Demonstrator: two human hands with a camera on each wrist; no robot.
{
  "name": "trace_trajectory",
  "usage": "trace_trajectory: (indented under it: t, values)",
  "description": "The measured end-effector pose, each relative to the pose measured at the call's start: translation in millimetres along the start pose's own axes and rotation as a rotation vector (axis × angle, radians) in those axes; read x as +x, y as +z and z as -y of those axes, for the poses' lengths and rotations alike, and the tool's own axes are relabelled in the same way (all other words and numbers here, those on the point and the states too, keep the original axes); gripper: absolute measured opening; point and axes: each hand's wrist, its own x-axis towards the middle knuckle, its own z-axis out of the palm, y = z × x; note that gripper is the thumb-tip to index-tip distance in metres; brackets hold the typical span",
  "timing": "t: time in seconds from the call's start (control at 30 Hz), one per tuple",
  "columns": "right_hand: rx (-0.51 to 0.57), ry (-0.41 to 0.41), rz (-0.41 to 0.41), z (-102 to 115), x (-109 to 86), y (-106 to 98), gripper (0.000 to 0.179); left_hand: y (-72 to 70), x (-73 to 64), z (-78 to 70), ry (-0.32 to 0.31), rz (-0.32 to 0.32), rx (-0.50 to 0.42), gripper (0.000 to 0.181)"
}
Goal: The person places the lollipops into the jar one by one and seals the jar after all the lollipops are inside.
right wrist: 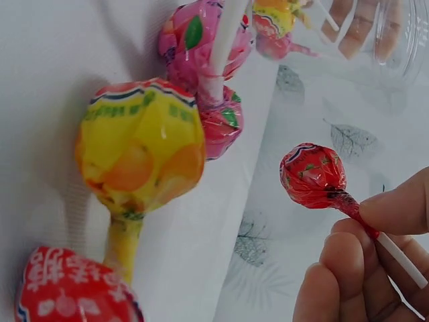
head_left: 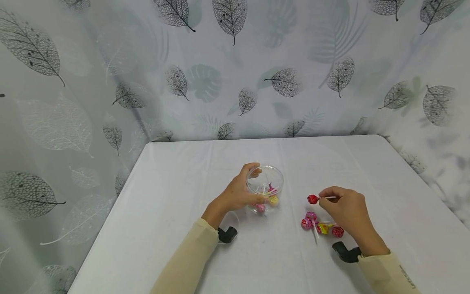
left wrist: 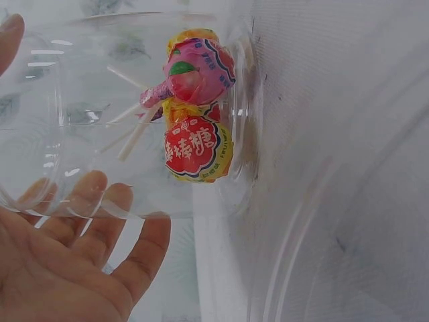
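Note:
My left hand (head_left: 236, 192) holds a clear plastic jar (head_left: 282, 180) on the table, thumb and fingers round its wall. Pink and yellow wrapped lollipops (left wrist: 199, 151) lie at the bottom of the jar, their white sticks pointing towards its mouth. To the right of the jar, my right hand (head_left: 346, 206) pinches a red lollipop (right wrist: 312, 176) by its stick, just below the wrapper, with the candy end facing the jar. Below that hand, a small group of lollipops lies on the table: pink ones (head_left: 311, 216), a yellow one (head_left: 322, 228) and a red one (head_left: 338, 232).
A clear round lid-like piece (head_left: 230, 220) lies under my left wrist. White cloth covers the table (head_left: 271, 261), and a leaf-patterned curtain (head_left: 205, 49) hangs behind it and at both sides. Black wrist mounts (head_left: 346, 253) sit at the cuffs of the beige sleeves.

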Motion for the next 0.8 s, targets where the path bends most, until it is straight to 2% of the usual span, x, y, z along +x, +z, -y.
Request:
trace_trajectory:
  t: [0.47,0.8]
  values:
    - [0.061,0.010,-0.087,4.5,1.2,1.0,0.009,-0.3,-1.1,-1.5,-0.006,0.005,-0.003,0.101]
    - [0.093,-0.020,-0.131,9.5,2.3,-2.0,0.008,-1.1,-2.1,-1.4,0.006,0.014,-0.004,0.103]
